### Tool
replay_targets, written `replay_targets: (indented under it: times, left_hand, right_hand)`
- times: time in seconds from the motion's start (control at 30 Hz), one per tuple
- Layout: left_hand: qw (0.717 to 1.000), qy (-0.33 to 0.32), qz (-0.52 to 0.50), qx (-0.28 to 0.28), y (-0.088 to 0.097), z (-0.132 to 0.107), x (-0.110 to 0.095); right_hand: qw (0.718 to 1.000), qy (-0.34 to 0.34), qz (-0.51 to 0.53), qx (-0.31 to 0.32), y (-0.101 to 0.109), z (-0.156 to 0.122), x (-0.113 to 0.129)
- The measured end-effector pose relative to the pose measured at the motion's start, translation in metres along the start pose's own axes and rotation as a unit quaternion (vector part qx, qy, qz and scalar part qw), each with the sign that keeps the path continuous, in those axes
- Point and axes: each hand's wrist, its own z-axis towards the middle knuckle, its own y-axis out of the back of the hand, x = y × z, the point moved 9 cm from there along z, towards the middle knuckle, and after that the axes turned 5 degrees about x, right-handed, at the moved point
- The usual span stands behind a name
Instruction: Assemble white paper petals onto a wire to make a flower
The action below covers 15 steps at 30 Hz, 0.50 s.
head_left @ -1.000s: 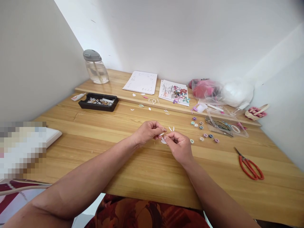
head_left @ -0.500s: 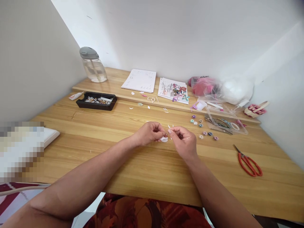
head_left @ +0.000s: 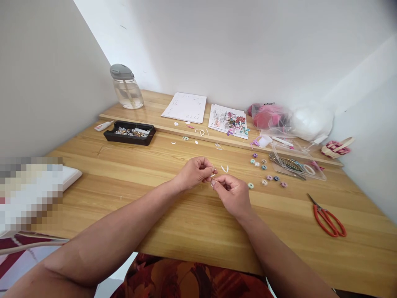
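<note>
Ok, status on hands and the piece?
Left hand and right hand both pinching a small white paper piece. White paper petals on table just beyond. Red scissors well off right.

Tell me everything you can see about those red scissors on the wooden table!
The red-handled metal scissors lie flat on the light wooden table, off to the person's right. Two long, narrow red loop handles, plastic by the look, point toward the near edge; the short, thin dark blades look shut and point away, toward the left. Only the table touches them: the left hand and right hand are apart, pinching a small white paper piece.
</note>
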Motion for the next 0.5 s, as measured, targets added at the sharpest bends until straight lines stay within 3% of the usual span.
replay_targets:
  times: [0.1, 0.2, 0.37, 0.5]
  left_hand:
    - [0.999, -0.018, 0.049, -0.005, 0.002, 0.001, 0.0]
    - [0.996, -0.018, 0.088, 0.027, -0.003, 0.001, 0.003]
    - [0.991, 0.022, 0.055, 0.117, -0.019, -0.004, 0.005]
    - [0.993, 0.023, 0.024, 0.111, -0.018, -0.004, -0.001]
  right_hand:
    - [0.998, 0.046, -0.048, -0.023, 0.006, -0.003, 0.014]
    - [0.996, 0.054, -0.046, -0.047, 0.016, -0.001, 0.017]
    - [0.997, 0.021, 0.03, -0.064, 0.031, 0.01, 0.0]
    - [0.993, -0.023, 0.102, -0.047, 0.027, 0.016, -0.018]
